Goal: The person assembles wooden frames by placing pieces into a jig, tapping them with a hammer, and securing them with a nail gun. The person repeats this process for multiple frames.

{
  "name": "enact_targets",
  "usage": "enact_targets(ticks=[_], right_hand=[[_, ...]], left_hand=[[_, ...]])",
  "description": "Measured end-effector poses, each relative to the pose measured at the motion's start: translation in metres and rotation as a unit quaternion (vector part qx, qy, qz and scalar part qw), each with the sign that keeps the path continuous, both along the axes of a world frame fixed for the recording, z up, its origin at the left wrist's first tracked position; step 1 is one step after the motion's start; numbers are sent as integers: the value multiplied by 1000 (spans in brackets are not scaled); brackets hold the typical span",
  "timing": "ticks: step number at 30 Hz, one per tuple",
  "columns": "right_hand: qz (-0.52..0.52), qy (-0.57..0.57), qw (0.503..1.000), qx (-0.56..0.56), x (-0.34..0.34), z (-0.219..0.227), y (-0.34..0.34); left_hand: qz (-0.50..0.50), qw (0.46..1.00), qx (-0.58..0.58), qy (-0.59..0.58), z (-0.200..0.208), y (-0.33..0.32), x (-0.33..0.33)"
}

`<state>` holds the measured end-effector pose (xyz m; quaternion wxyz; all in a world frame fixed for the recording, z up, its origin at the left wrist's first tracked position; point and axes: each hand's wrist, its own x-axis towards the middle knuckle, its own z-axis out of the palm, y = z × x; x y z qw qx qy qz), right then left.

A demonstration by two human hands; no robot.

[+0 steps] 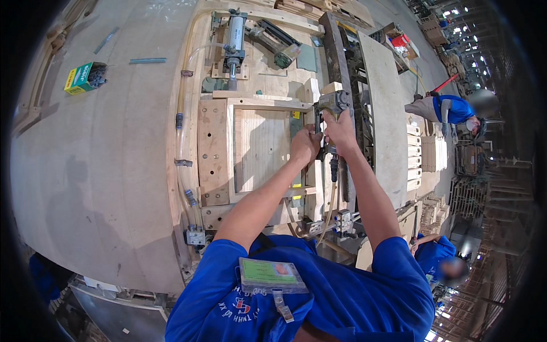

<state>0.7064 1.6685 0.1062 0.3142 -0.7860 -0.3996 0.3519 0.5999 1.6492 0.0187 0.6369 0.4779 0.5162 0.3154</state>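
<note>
The pneumatic nailer [335, 102] is gripped by the right hand [341, 131] at the right end of the wooden frame [268, 104], to which the left hand [305, 146], fingers curled, contents not determinable, is held nearer.

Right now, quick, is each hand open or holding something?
Left hand: curled beside the pneumatic nail gun; whether it's gripping anything, I can't tell.
Right hand: closed, holding the pneumatic nail gun.

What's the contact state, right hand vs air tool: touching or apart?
Touching. The head view shows the right hand wrapped around the air tool, with no gap between them.
</note>
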Motion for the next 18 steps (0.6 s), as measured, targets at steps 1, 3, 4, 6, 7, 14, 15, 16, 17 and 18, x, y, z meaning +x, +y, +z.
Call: enact_targets(ticks=[1,3,4,6,7,14,15,16,17,18], right_hand=[[6,-18,1000,-15,-2,0,1],[5,-44,999,-10,-7,-2,4],[4,-58,998,-7,-8,-4,4],[-1,-80,997,-17,-6,-4,5],[2,-90,996,-21,-10,-3,9],[-2,-15,1000,-21,-14,8,5],[4,-26,999,-34,-16,9,9],[1,-36,998,-48,-11,9,10],[-1,-47,997,-61,-8,7,9],[3,-35,999,-34,-7,4,5]], left_hand=[[9,1000,0,0,0,0,0],[29,1000,0,1,0,-1,0],[24,1000,3,-3,1,-1,0],[15,1000,11,-10,3,-2,1],[22,999,2,-29,2,-1,1],[12,999,2,-45,-2,0,-2],[27,999,20,-37,-9,1,1],[34,998,38,-27,-9,0,2],[40,998,55,-18,-9,0,2],[19,998,52,3,-10,0,2]])
